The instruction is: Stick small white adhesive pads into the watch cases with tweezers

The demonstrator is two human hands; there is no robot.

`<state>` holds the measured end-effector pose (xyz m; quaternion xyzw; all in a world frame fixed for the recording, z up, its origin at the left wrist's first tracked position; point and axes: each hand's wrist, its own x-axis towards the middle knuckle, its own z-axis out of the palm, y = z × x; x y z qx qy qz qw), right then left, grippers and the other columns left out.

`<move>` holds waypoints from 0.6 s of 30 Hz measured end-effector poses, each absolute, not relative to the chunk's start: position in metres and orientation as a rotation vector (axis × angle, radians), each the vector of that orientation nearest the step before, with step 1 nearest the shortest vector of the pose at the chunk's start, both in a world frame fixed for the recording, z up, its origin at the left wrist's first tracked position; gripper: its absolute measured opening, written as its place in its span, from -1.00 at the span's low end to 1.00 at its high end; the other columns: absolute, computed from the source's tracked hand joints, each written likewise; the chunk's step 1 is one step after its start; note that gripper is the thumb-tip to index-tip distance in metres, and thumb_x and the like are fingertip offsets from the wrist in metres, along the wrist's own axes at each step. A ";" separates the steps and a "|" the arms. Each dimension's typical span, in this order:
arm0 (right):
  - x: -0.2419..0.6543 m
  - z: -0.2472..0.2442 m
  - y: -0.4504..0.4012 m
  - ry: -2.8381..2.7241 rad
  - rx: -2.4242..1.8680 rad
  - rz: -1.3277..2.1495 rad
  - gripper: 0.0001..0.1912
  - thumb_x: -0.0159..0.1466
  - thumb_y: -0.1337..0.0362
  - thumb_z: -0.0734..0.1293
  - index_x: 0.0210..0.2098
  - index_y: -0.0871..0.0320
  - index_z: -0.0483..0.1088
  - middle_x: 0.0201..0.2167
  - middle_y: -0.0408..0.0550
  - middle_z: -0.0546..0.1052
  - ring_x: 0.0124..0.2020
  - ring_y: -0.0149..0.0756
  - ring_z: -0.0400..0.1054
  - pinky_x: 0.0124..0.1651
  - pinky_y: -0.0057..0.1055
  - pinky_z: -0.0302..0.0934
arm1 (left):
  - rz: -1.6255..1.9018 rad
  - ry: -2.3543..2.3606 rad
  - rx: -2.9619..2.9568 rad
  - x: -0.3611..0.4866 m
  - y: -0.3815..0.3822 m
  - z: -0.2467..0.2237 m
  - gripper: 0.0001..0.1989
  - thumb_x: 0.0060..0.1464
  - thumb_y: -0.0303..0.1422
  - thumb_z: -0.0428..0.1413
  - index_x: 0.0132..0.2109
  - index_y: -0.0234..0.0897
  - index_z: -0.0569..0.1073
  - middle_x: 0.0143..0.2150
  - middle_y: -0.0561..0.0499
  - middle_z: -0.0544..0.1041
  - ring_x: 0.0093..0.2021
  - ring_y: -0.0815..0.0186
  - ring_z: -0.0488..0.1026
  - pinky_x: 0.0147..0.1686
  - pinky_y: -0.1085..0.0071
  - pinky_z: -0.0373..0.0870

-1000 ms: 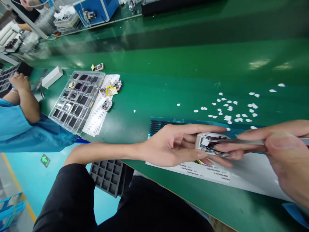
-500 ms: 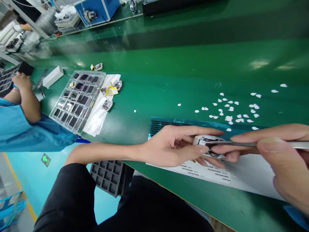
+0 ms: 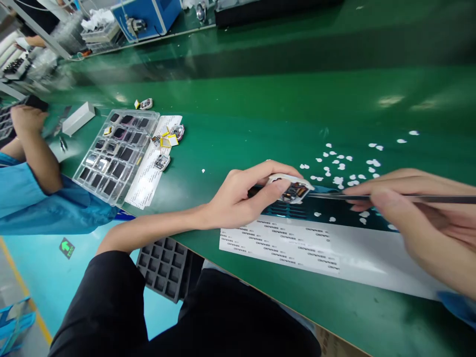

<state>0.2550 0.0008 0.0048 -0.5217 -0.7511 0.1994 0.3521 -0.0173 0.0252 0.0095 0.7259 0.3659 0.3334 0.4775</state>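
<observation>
Between the thumb and fingers of my left hand (image 3: 247, 193) is a small white device housing (image 3: 293, 189), open on one face, with circuit parts showing inside. My right hand (image 3: 420, 213) pinches metal tweezers (image 3: 342, 197) whose tips point left, close to the housing's right edge; whether they touch it I cannot tell. Below the hands lies a printed white sheet (image 3: 278, 243). A dark blue film strip with black bars (image 3: 286, 210) lies just behind that sheet, partly covered by my hands.
Small round white stickers (image 3: 338, 181) are scattered on the green table (image 3: 241, 119). To the left stand a clear compartment tray (image 3: 115, 153) with dark-screened parts, more open housings (image 3: 162, 161) and a white box (image 3: 79, 118). A co-worker's arm (image 3: 37, 148) is at far left.
My left hand has lifted the housing up and left, off the printed sheet, and tilted it. My right hand's fingers and the tweezers have drawn away from inside it.
</observation>
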 end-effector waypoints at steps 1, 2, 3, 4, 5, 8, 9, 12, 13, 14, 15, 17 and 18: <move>0.251 0.007 0.003 -1.954 -1.307 0.548 -0.73 0.41 0.00 0.31 -0.30 -0.08 0.58 -0.29 -0.12 0.64 -0.32 -0.29 0.52 -0.27 -0.28 0.42 | 0.806 0.882 1.844 -0.018 0.027 0.009 -0.63 0.46 -0.09 -0.05 0.06 -0.24 0.49 -0.13 -0.08 0.65 -0.33 0.37 0.55 -0.36 0.40 0.44; 0.249 0.008 0.005 -1.969 -1.263 0.570 -0.75 0.41 0.03 0.33 -0.31 -0.09 0.59 -0.31 -0.14 0.64 -0.33 -0.29 0.52 -0.27 -0.28 0.43 | 0.797 0.862 1.918 -0.018 0.028 0.009 -0.64 0.46 -0.11 -0.06 0.02 -0.25 0.49 -0.17 -0.06 0.65 -0.37 0.39 0.51 -0.36 0.40 0.42; 0.248 0.010 0.007 -1.986 -1.232 0.585 -0.75 0.40 0.04 0.33 -0.31 -0.08 0.60 -0.31 -0.15 0.65 -0.32 -0.28 0.53 -0.27 -0.28 0.44 | 0.776 0.833 1.999 -0.018 0.029 0.009 -0.66 0.47 -0.15 -0.08 0.00 -0.25 0.48 -0.19 -0.05 0.65 -0.37 0.39 0.49 -0.33 0.39 0.42; 0.248 0.010 0.008 -2.001 -1.219 0.588 -0.74 0.41 0.04 0.32 -0.30 -0.08 0.60 -0.31 -0.15 0.66 -0.30 -0.26 0.55 -0.26 -0.27 0.45 | 0.747 0.804 2.078 -0.018 0.029 0.009 -0.69 0.47 -0.19 -0.09 -0.02 -0.24 0.48 -0.19 -0.06 0.65 -0.34 0.37 0.51 -0.27 0.37 0.44; 0.249 0.011 0.009 -2.012 -1.220 0.596 -0.73 0.41 0.04 0.31 -0.31 -0.08 0.61 -0.31 -0.15 0.66 -0.29 -0.25 0.56 -0.25 -0.26 0.47 | 0.707 0.773 2.152 -0.017 0.029 0.008 -0.70 0.47 -0.23 -0.11 -0.02 -0.24 0.47 -0.15 -0.07 0.66 -0.27 0.34 0.54 -0.18 0.34 0.46; 0.253 0.013 0.011 -2.010 -1.244 0.641 -0.70 0.42 0.03 0.29 -0.34 -0.10 0.61 -0.31 -0.15 0.66 -0.30 -0.26 0.56 -0.24 -0.28 0.49 | 0.578 0.719 2.332 -0.015 0.027 0.006 -0.69 0.49 -0.29 -0.16 0.02 -0.26 0.45 -0.02 -0.13 0.67 -0.02 0.24 0.59 -0.01 0.26 0.44; 0.255 0.014 0.011 -2.019 -1.228 0.648 -0.69 0.43 0.03 0.29 -0.35 -0.11 0.60 -0.32 -0.16 0.66 -0.31 -0.28 0.55 -0.25 -0.30 0.49 | 0.546 0.713 2.380 -0.015 0.026 0.005 -0.68 0.50 -0.29 -0.17 0.03 -0.28 0.45 0.00 -0.15 0.67 0.04 0.22 0.58 -0.01 0.25 0.42; 0.258 0.012 0.015 -2.090 -1.160 0.670 -0.69 0.43 0.00 0.28 -0.31 -0.13 0.61 -0.28 -0.18 0.68 -0.26 -0.28 0.57 -0.26 -0.35 0.49 | 0.482 0.691 2.493 -0.015 0.025 0.002 -0.67 0.51 -0.29 -0.16 0.07 -0.30 0.45 0.04 -0.16 0.66 0.11 0.20 0.56 -0.03 0.25 0.40; 0.259 0.011 0.016 -2.116 -1.153 0.679 -0.71 0.43 -0.01 0.28 -0.27 -0.13 0.62 -0.25 -0.19 0.68 -0.23 -0.27 0.58 -0.24 -0.34 0.50 | 0.459 0.681 2.513 -0.015 0.025 0.001 -0.68 0.51 -0.29 -0.15 0.08 -0.30 0.46 0.06 -0.15 0.66 0.12 0.20 0.55 -0.02 0.25 0.39; 0.259 0.009 0.016 -2.132 -1.154 0.685 -0.72 0.43 -0.01 0.28 -0.22 -0.14 0.62 -0.22 -0.19 0.68 -0.21 -0.25 0.59 -0.21 -0.31 0.51 | 0.436 0.670 2.531 -0.015 0.025 0.000 -0.69 0.50 -0.30 -0.14 0.08 -0.29 0.46 0.07 -0.14 0.65 0.12 0.21 0.54 -0.02 0.26 0.39; 0.260 0.008 0.016 -2.148 -1.151 0.694 -0.74 0.43 0.00 0.29 -0.18 -0.14 0.62 -0.18 -0.19 0.68 -0.17 -0.23 0.59 -0.17 -0.28 0.53 | 0.424 0.658 2.549 -0.016 0.026 -0.001 -0.70 0.50 -0.30 -0.13 0.08 -0.28 0.46 0.07 -0.14 0.65 0.12 0.21 0.54 -0.03 0.26 0.38; 0.262 0.005 0.014 -2.167 -1.093 0.678 -0.79 0.42 0.08 0.31 -0.10 -0.19 0.61 -0.13 -0.23 0.68 -0.13 -0.22 0.59 -0.09 -0.23 0.54 | 0.420 0.634 2.584 -0.016 0.026 -0.003 -0.70 0.50 -0.29 -0.12 0.08 -0.28 0.47 0.06 -0.14 0.65 0.13 0.20 0.53 -0.05 0.26 0.37; 0.264 0.004 0.012 -2.181 -1.051 0.661 -0.79 0.42 0.13 0.32 -0.04 -0.23 0.59 -0.11 -0.26 0.67 -0.11 -0.23 0.59 -0.07 -0.23 0.55 | 0.429 0.624 2.597 -0.016 0.027 -0.004 -0.69 0.50 -0.29 -0.13 0.07 -0.28 0.46 0.05 -0.14 0.65 0.13 0.20 0.53 -0.05 0.26 0.36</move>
